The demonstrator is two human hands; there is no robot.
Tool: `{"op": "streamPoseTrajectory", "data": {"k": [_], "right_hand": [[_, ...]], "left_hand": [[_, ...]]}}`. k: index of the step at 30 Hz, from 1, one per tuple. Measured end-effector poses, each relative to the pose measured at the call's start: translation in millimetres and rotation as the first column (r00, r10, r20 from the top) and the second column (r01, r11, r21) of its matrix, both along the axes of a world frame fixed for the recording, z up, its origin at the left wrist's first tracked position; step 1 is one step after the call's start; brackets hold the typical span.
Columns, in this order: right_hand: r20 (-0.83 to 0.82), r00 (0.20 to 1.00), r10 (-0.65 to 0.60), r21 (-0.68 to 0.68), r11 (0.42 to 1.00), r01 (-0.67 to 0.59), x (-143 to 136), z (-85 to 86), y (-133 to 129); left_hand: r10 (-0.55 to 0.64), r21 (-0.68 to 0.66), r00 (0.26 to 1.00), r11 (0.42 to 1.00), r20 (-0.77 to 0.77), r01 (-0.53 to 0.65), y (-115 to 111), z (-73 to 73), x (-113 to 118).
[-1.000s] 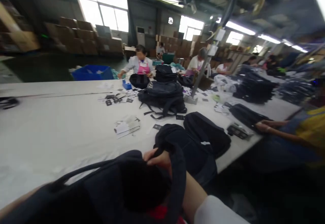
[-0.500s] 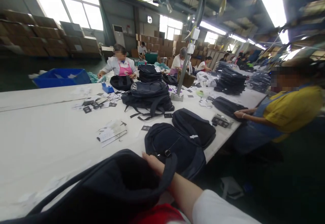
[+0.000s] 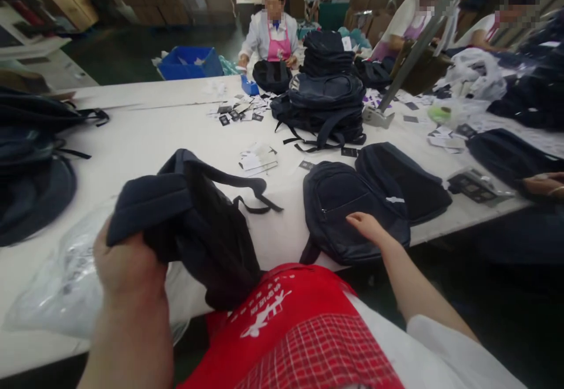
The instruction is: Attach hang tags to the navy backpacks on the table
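My left hand (image 3: pixel 127 260) is wrapped round part of a dark navy backpack (image 3: pixel 220 236), which is lifted at the table's near edge with its straps hanging to the right. My right hand (image 3: pixel 365 224) is over another navy backpack (image 3: pixel 337 192) lying flat on the white table (image 3: pixel 154 136). Its thumb and fingertips look pressed together; whether anything is between them is too small to tell. A further dark backpack (image 3: pixel 408 186) lies against the flat one, a small white tag on it.
Backpacks are stacked at the far left (image 3: pixel 30 160) and centre back (image 3: pixel 326 95). Clear plastic bags (image 3: pixel 61 283) lie at the near left. Paper tags (image 3: pixel 258 160) are scattered mid-table. A metal post (image 3: pixel 414 48) rises behind. A person in a pink apron (image 3: pixel 277 39) sits opposite.
The view has swung left and down. My left hand has come into view holding the backpack, which has moved away from my right hand. My right hand is now over the flat backpack.
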State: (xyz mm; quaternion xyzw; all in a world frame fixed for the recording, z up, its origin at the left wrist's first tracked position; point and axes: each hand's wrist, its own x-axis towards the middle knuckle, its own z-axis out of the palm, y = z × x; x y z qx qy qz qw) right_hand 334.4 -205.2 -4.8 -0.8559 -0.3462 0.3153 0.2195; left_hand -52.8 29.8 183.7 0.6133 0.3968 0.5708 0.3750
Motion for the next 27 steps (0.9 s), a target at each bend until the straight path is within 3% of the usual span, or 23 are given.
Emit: {"op": "streamPoseTrajectory", "data": {"k": [4,8,12,17,21,27], "right_hand": [[0.084,0.996,0.035,-0.045,0.998,-0.032,5.2,-2.9,-4.4],[0.122,0.975,0.185,-0.101,0.980,-0.174,-29.3,-23.4,2.5],[0.236,0.933,0.273,-0.157,0.958,-0.241,-73.9,-52.9,11.1],[0.359,0.897,0.258,-0.233,0.955,-0.182,-103.9,-77.1,22.6],[0.366,0.893,0.261,-0.247,0.953,-0.177,-91.7,-74.1,29.6],[0.315,0.919,0.236,-0.209,0.962,-0.176,-59.4,-51.2,27.2]], "left_hand": [[0.003,0.000,0.996,1.000,0.093,-0.003,-0.9,-18.3,-3.7],[-0.048,-0.039,0.995,0.998,0.087,0.052,-3.6,-33.2,-6.3],[0.005,-0.122,0.996,0.992,0.090,0.006,-8.7,-36.7,-11.5],[0.041,-0.191,0.997,0.981,0.064,-0.028,-16.2,-30.9,-18.5],[0.136,-0.223,0.990,0.965,-0.034,-0.140,-24.1,-21.4,-22.1],[0.209,-0.277,0.978,0.938,-0.028,-0.208,-27.0,-18.0,-26.5]]}}
